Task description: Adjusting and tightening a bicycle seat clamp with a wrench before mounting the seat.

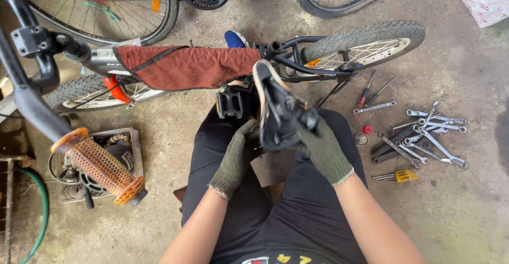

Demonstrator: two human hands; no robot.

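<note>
- Sitting on the floor, a person holds a black bike seat (278, 113) up over their lap.
- The right hand (322, 150) in a green glove is closed tight around the seat's underside.
- The left hand (236, 158) touches the seat's lower edge, fingers curled.
- Wrenches (424, 134) lie on the floor nearby.
- A red towel (188, 65) covers the bike frame (297, 57).

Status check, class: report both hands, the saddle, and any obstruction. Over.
Left hand gloved, under saddle. Right hand gripping saddle's underside. Pedal close alongside.
</note>
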